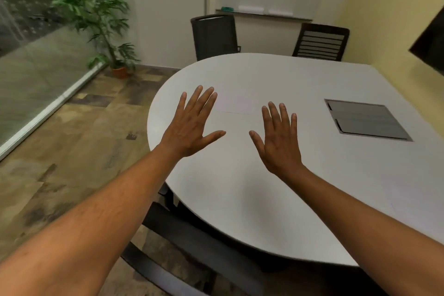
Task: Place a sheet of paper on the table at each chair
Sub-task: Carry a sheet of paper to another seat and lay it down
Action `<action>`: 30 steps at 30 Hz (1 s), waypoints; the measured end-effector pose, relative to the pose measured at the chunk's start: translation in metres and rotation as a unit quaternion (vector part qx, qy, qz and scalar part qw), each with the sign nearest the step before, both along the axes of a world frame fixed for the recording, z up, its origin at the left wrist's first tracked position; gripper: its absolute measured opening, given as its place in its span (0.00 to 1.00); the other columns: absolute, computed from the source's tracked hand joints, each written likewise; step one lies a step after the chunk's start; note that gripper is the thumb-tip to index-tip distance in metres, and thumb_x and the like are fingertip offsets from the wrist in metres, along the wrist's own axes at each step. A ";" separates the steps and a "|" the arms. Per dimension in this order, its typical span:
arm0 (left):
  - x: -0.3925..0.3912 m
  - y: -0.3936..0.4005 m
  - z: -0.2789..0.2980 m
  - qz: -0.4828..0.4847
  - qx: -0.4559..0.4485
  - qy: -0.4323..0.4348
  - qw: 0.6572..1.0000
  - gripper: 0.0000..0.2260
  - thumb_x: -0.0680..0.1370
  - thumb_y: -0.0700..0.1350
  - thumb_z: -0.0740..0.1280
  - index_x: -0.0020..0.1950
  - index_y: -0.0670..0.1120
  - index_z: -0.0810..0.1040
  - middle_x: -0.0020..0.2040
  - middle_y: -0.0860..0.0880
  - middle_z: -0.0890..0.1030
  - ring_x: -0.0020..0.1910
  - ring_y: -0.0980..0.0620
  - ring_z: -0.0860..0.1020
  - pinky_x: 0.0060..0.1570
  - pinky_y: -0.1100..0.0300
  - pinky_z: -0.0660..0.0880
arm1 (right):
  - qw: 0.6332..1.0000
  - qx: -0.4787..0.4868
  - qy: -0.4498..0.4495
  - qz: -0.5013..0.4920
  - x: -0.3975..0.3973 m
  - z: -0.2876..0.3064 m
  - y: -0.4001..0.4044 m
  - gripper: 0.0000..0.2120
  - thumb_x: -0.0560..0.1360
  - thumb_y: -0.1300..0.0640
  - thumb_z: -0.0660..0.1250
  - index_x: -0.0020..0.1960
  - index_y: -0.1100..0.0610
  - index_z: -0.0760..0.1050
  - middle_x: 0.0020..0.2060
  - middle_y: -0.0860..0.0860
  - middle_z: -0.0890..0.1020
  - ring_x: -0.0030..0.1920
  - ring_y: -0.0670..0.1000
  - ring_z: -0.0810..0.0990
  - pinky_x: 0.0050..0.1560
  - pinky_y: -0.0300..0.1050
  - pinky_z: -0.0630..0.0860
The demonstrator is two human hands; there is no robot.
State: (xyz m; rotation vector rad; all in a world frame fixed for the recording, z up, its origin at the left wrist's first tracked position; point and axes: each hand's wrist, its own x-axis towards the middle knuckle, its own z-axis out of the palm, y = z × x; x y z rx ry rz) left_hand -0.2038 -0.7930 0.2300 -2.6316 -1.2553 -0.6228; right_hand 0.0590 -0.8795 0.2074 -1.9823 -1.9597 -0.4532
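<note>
Now both the left hand (189, 127) and the right hand (278, 139) are hovering flat, fingers spread, holding nothing, above the worktop (240, 187). A faint sheet of paper (236, 104) is lying on the worktop just beyond the fingertips, toward the two far chairs (215, 36).

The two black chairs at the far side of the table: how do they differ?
The left chair has a solid dark back with no gaps; the right chair has a back of horizontal slats. The left chair stands by the rounded end of the table, near the potted plant; the right chair stands nearer the yellow wall. Both are black, empty and pushed up to the table edge.
</note>
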 end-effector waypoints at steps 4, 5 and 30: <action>-0.046 0.025 0.009 -0.072 0.005 0.006 0.997 0.43 0.81 0.73 0.54 0.87 0.48 0.46 0.88 0.47 0.47 0.86 0.44 0.43 0.83 0.35 0.46 | 0.998 0.006 -0.027 -0.052 -0.061 0.011 -0.006 0.36 0.85 0.37 0.47 0.85 0.57 0.51 0.85 0.55 0.51 0.85 0.59 0.45 0.82 0.67 0.47; -0.060 0.031 0.015 -0.095 0.016 0.008 0.995 0.43 0.81 0.73 0.53 0.87 0.48 0.46 0.88 0.47 0.47 0.86 0.44 0.43 0.83 0.35 0.46 | 0.997 0.006 -0.024 -0.074 -0.082 0.015 -0.006 0.36 0.85 0.37 0.47 0.85 0.57 0.51 0.85 0.55 0.51 0.85 0.59 0.45 0.82 0.67 0.47; -0.094 0.184 0.010 -0.220 0.028 0.027 0.975 0.44 0.81 0.73 0.50 0.87 0.47 0.44 0.88 0.46 0.47 0.86 0.43 0.43 0.82 0.33 0.47 | 0.977 0.005 -0.019 -0.215 -0.162 0.012 0.108 0.36 0.85 0.36 0.48 0.85 0.58 0.51 0.85 0.57 0.52 0.85 0.61 0.47 0.81 0.67 0.48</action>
